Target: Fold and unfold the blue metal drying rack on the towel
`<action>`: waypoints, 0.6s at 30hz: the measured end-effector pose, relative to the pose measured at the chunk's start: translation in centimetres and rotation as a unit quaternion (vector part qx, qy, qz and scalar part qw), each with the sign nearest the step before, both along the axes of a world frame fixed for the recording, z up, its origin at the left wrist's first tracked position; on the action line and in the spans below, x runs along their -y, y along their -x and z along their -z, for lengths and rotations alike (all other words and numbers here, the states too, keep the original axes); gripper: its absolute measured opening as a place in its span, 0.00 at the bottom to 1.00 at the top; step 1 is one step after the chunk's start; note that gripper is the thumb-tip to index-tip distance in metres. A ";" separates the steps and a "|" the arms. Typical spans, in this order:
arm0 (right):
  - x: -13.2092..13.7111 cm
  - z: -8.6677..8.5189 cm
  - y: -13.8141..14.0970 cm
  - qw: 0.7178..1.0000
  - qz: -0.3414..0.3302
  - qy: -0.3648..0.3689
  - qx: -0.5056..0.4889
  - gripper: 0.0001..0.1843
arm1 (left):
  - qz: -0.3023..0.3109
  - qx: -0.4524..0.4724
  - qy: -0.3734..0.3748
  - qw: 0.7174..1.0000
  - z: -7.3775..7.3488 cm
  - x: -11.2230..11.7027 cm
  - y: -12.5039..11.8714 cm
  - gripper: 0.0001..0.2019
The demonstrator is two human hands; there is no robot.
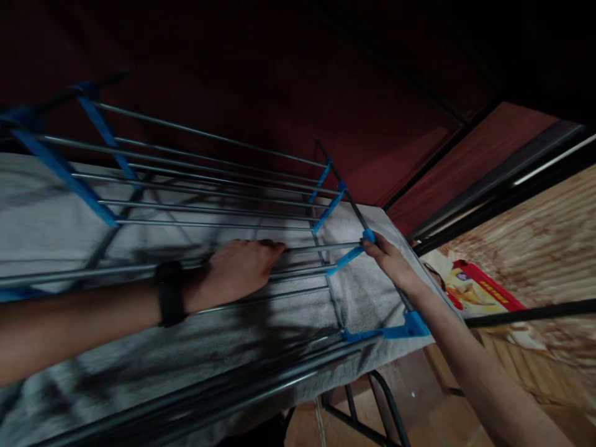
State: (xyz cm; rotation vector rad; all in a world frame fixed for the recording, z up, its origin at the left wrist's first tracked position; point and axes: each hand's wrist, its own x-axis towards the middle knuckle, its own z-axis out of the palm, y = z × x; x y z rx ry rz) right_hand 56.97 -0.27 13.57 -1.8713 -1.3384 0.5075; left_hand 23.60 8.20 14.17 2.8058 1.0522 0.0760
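Note:
A shoe rack (205, 214) of grey metal tubes and blue plastic brackets lies across a grey cloth. My left hand (244, 267), with a black band on the wrist, is closed around a middle tube (321, 248) of the rack. At the right end, my right hand (391, 264) pinches the blue connector (369, 236) where that tube meets a dark side pole. Below it, another blue bracket (412, 326) joins the front tubes (261, 385). The left hand's fingertips are partly hidden behind the hand.
The cloth (372, 292) covers a raised surface against a dark red panel (261, 74). Dark metal bars (535, 310) stand at the right. Beyond them lies a red and yellow package (484, 288). A dark metal frame (363, 416) is on the floor below.

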 end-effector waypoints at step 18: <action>-3.3 3.7 -4.3 0.880 -0.289 -0.141 0.350 0.22 | 0.103 -0.003 -0.137 0.985 -2.4 -0.9 5.9 0.26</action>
